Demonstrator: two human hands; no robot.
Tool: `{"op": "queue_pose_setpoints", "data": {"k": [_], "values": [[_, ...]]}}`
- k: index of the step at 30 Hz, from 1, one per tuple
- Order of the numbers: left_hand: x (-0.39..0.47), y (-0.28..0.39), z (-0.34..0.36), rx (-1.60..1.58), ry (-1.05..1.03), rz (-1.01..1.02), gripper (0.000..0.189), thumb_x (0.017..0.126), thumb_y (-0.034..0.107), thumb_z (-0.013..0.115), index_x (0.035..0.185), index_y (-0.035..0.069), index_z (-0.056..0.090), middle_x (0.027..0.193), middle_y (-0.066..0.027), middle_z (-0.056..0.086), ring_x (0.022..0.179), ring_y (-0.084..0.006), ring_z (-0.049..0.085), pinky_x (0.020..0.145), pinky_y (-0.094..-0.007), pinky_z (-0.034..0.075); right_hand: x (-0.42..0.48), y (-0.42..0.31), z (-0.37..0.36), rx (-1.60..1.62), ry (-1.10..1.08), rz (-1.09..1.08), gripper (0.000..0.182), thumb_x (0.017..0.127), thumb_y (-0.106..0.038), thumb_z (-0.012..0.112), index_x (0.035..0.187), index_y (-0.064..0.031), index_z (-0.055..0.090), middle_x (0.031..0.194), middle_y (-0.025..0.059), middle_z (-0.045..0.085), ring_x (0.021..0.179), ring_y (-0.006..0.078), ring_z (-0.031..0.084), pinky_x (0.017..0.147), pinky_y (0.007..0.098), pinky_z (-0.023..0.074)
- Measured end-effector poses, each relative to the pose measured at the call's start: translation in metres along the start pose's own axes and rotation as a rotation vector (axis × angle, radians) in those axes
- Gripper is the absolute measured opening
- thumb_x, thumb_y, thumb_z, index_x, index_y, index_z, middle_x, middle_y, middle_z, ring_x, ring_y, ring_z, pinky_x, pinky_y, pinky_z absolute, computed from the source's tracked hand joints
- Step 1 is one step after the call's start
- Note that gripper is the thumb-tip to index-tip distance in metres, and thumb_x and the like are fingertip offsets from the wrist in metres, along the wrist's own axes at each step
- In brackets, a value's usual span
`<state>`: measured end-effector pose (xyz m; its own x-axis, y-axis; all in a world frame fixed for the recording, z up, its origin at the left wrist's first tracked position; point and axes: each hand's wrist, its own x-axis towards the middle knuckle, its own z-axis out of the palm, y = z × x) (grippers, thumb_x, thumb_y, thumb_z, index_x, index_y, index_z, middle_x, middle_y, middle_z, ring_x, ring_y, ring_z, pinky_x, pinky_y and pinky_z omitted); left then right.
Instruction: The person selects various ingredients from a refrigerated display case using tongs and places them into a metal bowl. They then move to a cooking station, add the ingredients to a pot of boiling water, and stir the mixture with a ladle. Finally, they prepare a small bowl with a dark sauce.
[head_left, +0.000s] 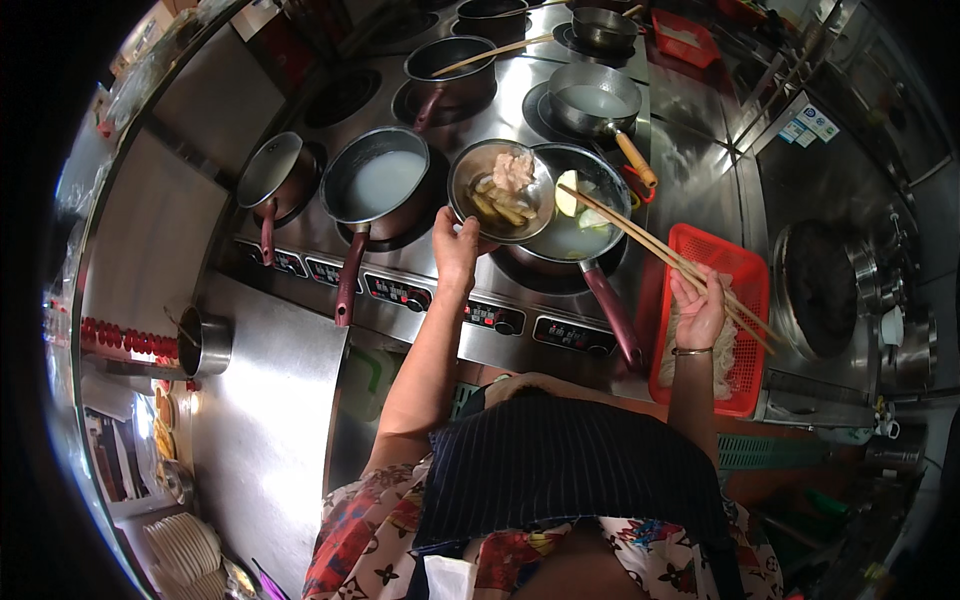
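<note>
My left hand (457, 251) grips the rim of a steel bowl (480, 161), tilted over the left edge of a dark saucepan (611, 259). Inside the bowl lie pale pink minced meat (514, 171) and greyish pieces that look like shrimp (506, 206). Long wooden chopsticks (637, 234) are held in my right hand (699, 311), their tips at a pale green-edged vegetable slice (567, 193) above the saucepan. Cloudy liquid and more pale green pieces are in that pan. Its maroon handle (611, 315) points towards me.
A red plastic basket (757, 300) with white noodles (721, 367) lies beneath my right hand. Left of the bowl stands a saucepan of cloudy liquid (386, 180). Behind, a hammered pan (592, 75) has a wooden handle. Control panels (397, 292) line the stove front. Plates (180, 547) are stacked lower left.
</note>
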<state>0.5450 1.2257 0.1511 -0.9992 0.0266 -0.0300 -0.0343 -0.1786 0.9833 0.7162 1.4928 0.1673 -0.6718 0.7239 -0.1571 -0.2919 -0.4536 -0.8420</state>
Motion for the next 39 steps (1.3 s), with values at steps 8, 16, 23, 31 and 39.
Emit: {"op": "queue_pose_setpoints", "data": {"k": [8, 16, 23, 31, 39], "values": [[-0.002, -0.009, -0.017, -0.099, 0.016, -0.084, 0.007, 0.081, 0.002, 0.045, 0.087, 0.000, 0.041, 0.082, -0.0074, 0.050, 0.068, -0.0159, 0.057, 0.055, -0.0293, 0.056, 0.015, 0.024, -0.040, 0.259, 0.134, 0.242, 0.024, 0.083, -0.020, 0.051, 0.097, -0.0008, 0.052, 0.096, 0.0142, 0.058, 0.089, 0.0248, 0.059, 0.079, 0.0320, 0.0497], [-0.021, -0.010, -0.040, -0.178, 0.115, -0.141, 0.005, 0.082, 0.003, 0.046, 0.085, 0.002, 0.042, 0.077, -0.0069, 0.054, 0.060, -0.0130, 0.057, 0.052, -0.0268, 0.055, 0.002, 0.013, -0.015, 0.069, 0.030, 0.123, 0.026, 0.084, -0.021, 0.050, 0.099, -0.0003, 0.051, 0.091, 0.0133, 0.058, 0.082, 0.0257, 0.061, 0.073, 0.0318, 0.0516], [-0.032, -0.008, -0.053, -0.242, 0.138, -0.177, 0.007, 0.082, 0.004, 0.046, 0.088, 0.002, 0.042, 0.076, -0.0077, 0.054, 0.056, -0.0134, 0.057, 0.050, -0.0260, 0.054, -0.024, -0.013, 0.036, -0.194, -0.163, -0.115, 0.030, 0.089, -0.025, 0.044, 0.101, 0.0019, 0.049, 0.088, 0.0135, 0.056, 0.076, 0.0253, 0.062, 0.066, 0.0299, 0.0529], [-0.044, -0.006, -0.050, -0.263, 0.115, -0.192, 0.006, 0.082, 0.004, 0.046, 0.081, 0.004, 0.040, 0.065, -0.0026, 0.046, 0.048, -0.0089, 0.047, 0.048, -0.0263, 0.053, -0.066, -0.016, 0.066, -0.492, -0.531, -0.228, 0.025, 0.091, -0.017, 0.038, 0.094, 0.0043, 0.051, 0.085, 0.0143, 0.057, 0.073, 0.0227, 0.062, 0.065, 0.0297, 0.0526], [-0.054, -0.018, -0.073, -0.338, 0.244, -0.243, 0.010, 0.079, 0.004, 0.051, 0.080, 0.007, 0.041, 0.064, -0.0010, 0.047, 0.051, -0.0089, 0.048, 0.049, -0.0269, 0.054, -0.078, -0.020, 0.071, -0.424, -0.591, -0.284, 0.021, 0.090, -0.010, 0.037, 0.095, 0.0050, 0.051, 0.087, 0.0126, 0.056, 0.075, 0.0212, 0.061, 0.070, 0.0277, 0.0506]]}}
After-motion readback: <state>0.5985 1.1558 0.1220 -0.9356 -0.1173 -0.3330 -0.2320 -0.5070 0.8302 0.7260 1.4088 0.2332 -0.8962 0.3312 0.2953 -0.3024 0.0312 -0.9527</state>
